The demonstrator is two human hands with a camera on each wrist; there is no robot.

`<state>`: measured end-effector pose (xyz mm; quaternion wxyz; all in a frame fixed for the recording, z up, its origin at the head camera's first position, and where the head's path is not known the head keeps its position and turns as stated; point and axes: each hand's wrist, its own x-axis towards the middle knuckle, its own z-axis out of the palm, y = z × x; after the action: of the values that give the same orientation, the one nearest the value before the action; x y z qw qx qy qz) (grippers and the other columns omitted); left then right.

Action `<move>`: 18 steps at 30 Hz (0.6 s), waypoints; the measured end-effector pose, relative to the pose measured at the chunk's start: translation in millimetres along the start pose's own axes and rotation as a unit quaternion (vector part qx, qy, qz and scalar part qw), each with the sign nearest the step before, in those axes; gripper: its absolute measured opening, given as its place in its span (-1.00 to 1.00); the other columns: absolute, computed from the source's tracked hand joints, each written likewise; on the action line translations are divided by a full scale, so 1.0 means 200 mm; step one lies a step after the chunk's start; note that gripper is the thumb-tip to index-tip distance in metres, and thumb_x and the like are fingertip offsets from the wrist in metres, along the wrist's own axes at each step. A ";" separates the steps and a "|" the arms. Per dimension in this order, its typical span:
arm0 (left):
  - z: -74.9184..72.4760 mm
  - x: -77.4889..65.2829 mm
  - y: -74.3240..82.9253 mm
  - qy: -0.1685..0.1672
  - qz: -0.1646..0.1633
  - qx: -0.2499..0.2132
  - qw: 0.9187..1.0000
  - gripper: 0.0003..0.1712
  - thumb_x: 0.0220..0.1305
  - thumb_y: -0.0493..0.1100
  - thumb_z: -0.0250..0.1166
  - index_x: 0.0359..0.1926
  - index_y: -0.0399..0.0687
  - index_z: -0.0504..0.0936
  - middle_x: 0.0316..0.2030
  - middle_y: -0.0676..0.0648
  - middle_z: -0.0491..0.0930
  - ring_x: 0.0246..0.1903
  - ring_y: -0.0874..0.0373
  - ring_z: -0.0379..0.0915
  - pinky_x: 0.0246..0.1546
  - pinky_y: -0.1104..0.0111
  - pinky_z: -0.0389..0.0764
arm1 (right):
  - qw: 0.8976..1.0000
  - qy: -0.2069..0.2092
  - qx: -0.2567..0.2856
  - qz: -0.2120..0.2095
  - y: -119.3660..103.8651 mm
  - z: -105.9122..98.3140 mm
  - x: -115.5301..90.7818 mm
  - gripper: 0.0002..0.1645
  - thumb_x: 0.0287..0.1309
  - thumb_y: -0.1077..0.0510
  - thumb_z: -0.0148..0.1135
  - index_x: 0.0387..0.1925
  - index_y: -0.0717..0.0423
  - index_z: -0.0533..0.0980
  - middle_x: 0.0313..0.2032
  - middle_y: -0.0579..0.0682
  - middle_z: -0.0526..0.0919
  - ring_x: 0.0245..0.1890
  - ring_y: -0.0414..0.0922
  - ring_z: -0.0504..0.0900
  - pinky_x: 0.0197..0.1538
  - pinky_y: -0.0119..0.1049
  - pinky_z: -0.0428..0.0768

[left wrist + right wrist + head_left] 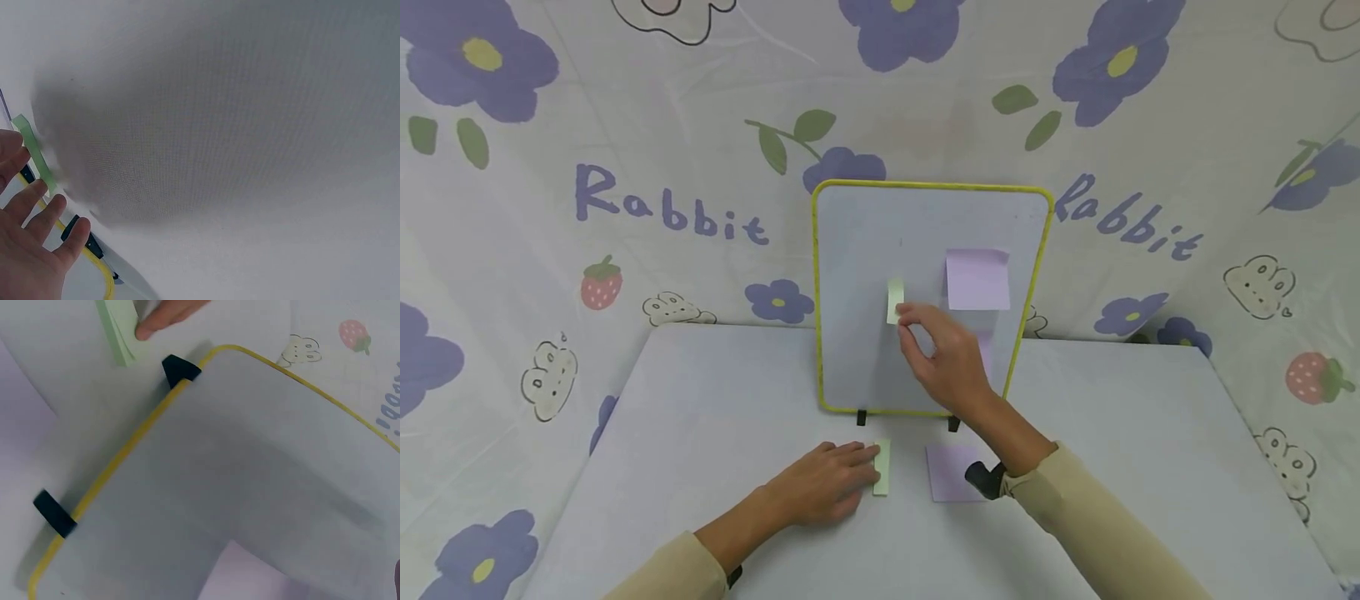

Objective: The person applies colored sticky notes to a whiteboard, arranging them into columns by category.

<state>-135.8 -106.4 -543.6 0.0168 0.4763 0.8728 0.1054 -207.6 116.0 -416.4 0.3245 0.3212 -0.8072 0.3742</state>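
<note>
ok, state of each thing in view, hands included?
Whiteboard, standing on black feet
Green strip, upright; whiteboard contact unclear
Upper purple note, on whiteboard
Lower purple note, on whiteboard, partly hidden
Green pad, lying on table
Purple paper, flat on table, partly hidden
Left hand, touching green pad
Right hand, pinching green strip

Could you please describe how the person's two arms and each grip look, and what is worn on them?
The left sleeve and right sleeve are plain beige, without visible markings. The left grip and right grip are bare, without gloves. A rounded black device shows by the right sleeve's end; only a small black part shows by the left's.
</note>
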 end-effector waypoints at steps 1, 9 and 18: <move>0.00 0.00 0.00 -0.001 -0.001 0.001 1.000 -0.69 0.35 -0.14 0.18 0.08 0.06 0.64 0.30 -0.13 0.47 0.25 -0.05 0.44 0.04 0.05 0.55 | 1.000 0.000 -0.005 -0.003 0.00 0.00 0.01 -0.92 0.21 0.37 0.23 -0.25 0.27 0.58 -0.10 0.13 0.73 -0.08 0.04 0.72 -0.10 -0.08 0.67; -0.01 0.01 0.01 -0.016 -0.003 0.028 0.999 -0.71 0.37 -0.12 0.16 0.07 0.08 0.63 0.31 -0.10 0.47 0.26 0.00 0.44 0.06 0.11 0.53 | 1.000 -0.006 -0.025 -0.011 0.01 -0.02 0.09 -0.93 0.20 0.39 0.23 -0.26 0.29 0.58 -0.09 0.15 0.72 -0.09 0.06 0.71 -0.10 -0.07 0.67; 0.01 0.02 0.01 -0.016 -0.002 0.040 0.999 -0.72 0.39 -0.09 0.14 0.05 0.07 0.62 0.29 -0.11 0.48 0.23 0.06 0.45 0.05 0.14 0.53 | 0.999 -0.023 -0.037 0.008 0.02 -0.04 0.15 -0.93 0.24 0.37 0.21 -0.23 0.29 0.57 -0.05 0.16 0.71 -0.04 0.05 0.69 -0.05 -0.09 0.66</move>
<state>-135.6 -101.8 -544.2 0.0123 0.4761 0.8771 0.0625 -226.3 117.0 -390.8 0.3144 0.3115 -0.8301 0.3391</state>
